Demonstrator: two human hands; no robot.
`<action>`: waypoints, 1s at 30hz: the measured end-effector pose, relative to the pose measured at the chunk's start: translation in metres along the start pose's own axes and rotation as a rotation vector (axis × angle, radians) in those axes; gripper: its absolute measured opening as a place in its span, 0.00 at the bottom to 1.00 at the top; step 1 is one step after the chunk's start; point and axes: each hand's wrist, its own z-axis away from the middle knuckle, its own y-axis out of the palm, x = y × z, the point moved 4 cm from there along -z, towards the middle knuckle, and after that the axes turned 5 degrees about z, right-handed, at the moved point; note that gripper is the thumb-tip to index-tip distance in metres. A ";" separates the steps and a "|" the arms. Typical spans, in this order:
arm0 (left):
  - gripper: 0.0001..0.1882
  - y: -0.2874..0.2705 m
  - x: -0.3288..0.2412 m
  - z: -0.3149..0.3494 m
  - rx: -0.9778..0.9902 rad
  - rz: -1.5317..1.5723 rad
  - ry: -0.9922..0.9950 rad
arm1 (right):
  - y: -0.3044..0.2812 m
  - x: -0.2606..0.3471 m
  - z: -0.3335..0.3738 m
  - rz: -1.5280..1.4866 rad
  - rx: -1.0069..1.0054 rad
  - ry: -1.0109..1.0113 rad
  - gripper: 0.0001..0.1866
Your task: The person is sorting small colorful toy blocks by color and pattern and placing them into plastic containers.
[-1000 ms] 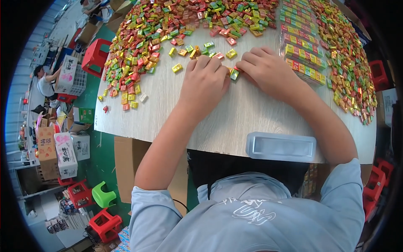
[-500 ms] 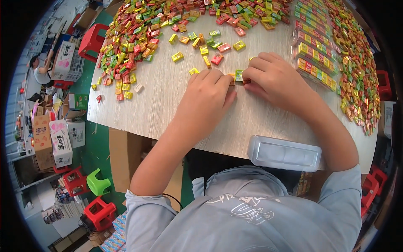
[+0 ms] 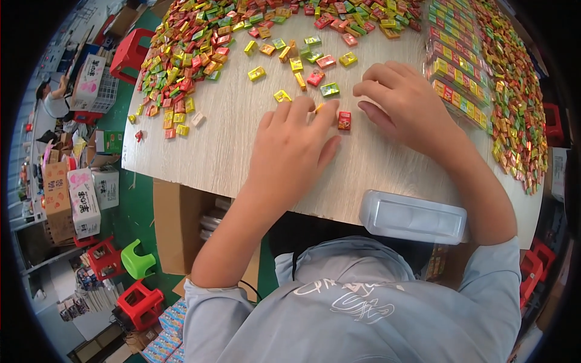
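Small candy-sized boxes in red, yellow, green and orange lie loose across the pale wood-grain table (image 3: 230, 139). My left hand (image 3: 284, 148) is palm down with fingers stretched and thumb apart; a bit of a yellow box (image 3: 319, 107) shows by its fingertips. Just right of that thumb lies a red box (image 3: 344, 120). My right hand (image 3: 399, 106) hovers to the right, fingers apart with nothing visible in them. Between the hands and a little farther off sits a green box (image 3: 330, 90). A yellow box (image 3: 282, 96) is just beyond my left fingers.
Box heaps (image 3: 187, 54) cover the far and left table; another heap (image 3: 514, 103) runs along the right. Clear packs of boxes in rows (image 3: 460, 100) stand beside it. An empty clear plastic tray (image 3: 413, 218) rests at the near edge. Stools (image 3: 138, 263) and cartons stand left.
My hands have moved apart, the right one back to the right. The red box now lies uncovered between them, and the green box lies farther from me.
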 end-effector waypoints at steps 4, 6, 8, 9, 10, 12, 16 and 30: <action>0.16 0.006 0.003 -0.004 0.067 -0.056 0.024 | -0.001 -0.008 -0.001 0.177 -0.096 0.039 0.08; 0.12 0.006 0.008 0.000 0.021 -0.056 0.006 | 0.001 -0.013 0.003 0.130 -0.007 0.108 0.08; 0.12 0.004 0.012 0.007 -0.004 -0.017 0.010 | 0.000 -0.015 0.005 0.083 0.085 0.177 0.07; 0.11 0.002 0.014 0.009 -0.029 0.020 0.011 | -0.002 -0.012 0.005 -0.046 0.161 0.194 0.07; 0.11 0.002 0.015 0.011 -0.029 0.022 0.009 | -0.001 -0.008 0.006 -0.175 0.237 0.210 0.07; 0.11 0.002 0.017 0.010 -0.041 0.072 0.024 | -0.002 0.000 0.008 -0.204 0.269 0.190 0.07; 0.12 0.003 0.020 0.006 -0.055 0.039 0.055 | 0.002 0.012 0.007 -0.306 0.338 0.156 0.08; 0.22 0.007 0.021 -0.024 0.044 -0.045 0.105 | 0.015 0.018 0.002 -0.240 0.236 0.155 0.14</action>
